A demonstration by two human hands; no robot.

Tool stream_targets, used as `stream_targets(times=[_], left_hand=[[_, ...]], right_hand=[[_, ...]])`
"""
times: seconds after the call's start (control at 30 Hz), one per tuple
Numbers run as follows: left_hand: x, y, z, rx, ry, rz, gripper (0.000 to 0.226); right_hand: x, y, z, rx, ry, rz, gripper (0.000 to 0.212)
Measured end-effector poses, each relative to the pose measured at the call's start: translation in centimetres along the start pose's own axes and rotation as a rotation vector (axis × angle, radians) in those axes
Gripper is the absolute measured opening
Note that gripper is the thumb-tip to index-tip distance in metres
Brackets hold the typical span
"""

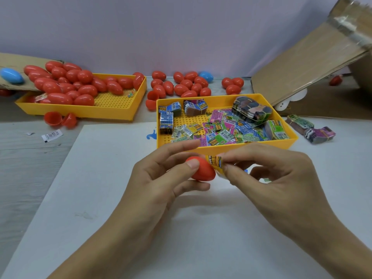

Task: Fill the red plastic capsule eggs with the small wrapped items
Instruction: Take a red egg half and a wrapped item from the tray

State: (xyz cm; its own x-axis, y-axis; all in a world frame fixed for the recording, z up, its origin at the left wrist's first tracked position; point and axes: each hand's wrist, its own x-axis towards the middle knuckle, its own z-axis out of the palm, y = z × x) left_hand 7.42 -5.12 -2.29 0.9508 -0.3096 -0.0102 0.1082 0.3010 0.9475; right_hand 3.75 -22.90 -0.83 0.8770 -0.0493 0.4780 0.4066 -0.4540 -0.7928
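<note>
My left hand (159,178) grips a red egg half (203,170) between thumb and fingers, just in front of the near yellow tray (221,149). My right hand (267,174) pinches a small yellow wrapped item (216,161) at the egg half's open end. Whether the item is partly inside I cannot tell. The near tray holds several loose colourful wrapped items (223,129) and banded bundles (251,110). A second yellow tray (118,113) at back left holds a heap of closed red eggs (68,85).
More red eggs (187,85) lie behind the near tray, with a blue egg (206,76). Open red halves (60,118) lie beside the left tray. Another blue egg (11,75) sits far left. Bundles (310,128) lie right of the tray. A cardboard box (314,57) leans at back right.
</note>
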Motion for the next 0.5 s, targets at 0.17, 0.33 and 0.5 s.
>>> stream_targets(times=[0.17,0.33,0.5], left_hand=[[0.03,0.03,0.06,-0.007,0.032,-0.006,0.022],[0.05,0.25,0.01,-0.017,0.030,-0.026,0.029],[0.10,0.32,0.12,-0.030,0.051,-0.036,0.027]], right_hand=[[-0.07,-0.10,-0.02,0.013,-0.026,0.002,0.011],[-0.04,-0.15,-0.09,0.023,-0.045,0.002,0.009],[0.06,-0.06,-0.23,0.030,-0.051,0.055,0.007]])
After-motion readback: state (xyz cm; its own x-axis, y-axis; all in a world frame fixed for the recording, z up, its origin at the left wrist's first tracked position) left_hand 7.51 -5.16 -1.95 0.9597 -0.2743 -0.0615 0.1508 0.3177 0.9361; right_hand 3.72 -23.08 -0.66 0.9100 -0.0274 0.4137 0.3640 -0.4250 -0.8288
